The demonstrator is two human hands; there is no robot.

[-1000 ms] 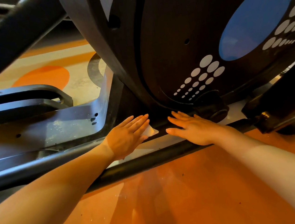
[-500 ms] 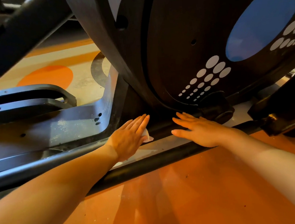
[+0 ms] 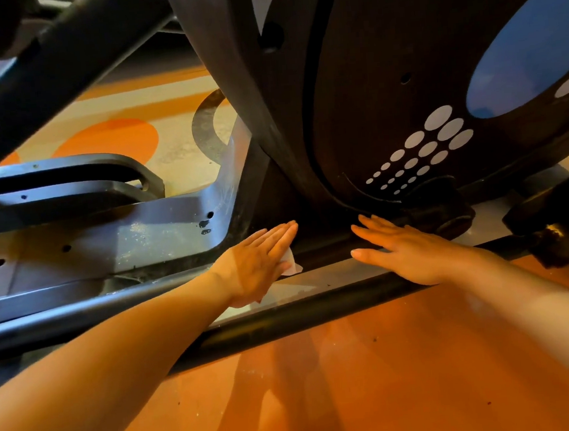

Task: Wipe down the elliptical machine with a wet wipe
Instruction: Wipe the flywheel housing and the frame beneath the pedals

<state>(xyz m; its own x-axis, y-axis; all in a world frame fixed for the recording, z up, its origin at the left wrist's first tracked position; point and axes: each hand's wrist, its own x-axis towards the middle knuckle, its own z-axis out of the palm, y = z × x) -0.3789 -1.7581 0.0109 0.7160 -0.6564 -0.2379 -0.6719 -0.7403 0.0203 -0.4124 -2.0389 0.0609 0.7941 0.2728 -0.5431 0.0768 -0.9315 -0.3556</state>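
Note:
The elliptical's black flywheel housing point(image 3: 385, 86), marked with white dots and a blue oval, fills the upper right. Below it runs a black base rail point(image 3: 285, 321) along the orange floor. My left hand point(image 3: 256, 262) lies flat with straight fingers, pressing a white wet wipe point(image 3: 291, 264) against the low frame under the housing; only a corner of the wipe shows beneath the palm. My right hand point(image 3: 406, 249) rests flat with spread fingers on the frame beside it, holding nothing.
A grey metal base plate point(image 3: 124, 243) with holes and a pedal track point(image 3: 67, 186) lie to the left. A dark arm point(image 3: 41, 82) crosses the upper left. A black roller point(image 3: 444, 208) and bracket point(image 3: 559, 225) sit at right. Orange floor point(image 3: 359, 380) spreads in front.
My left hand has slid slightly left over the wipe, so less of the wipe shows. The view has shifted a little; my right hand stays in place.

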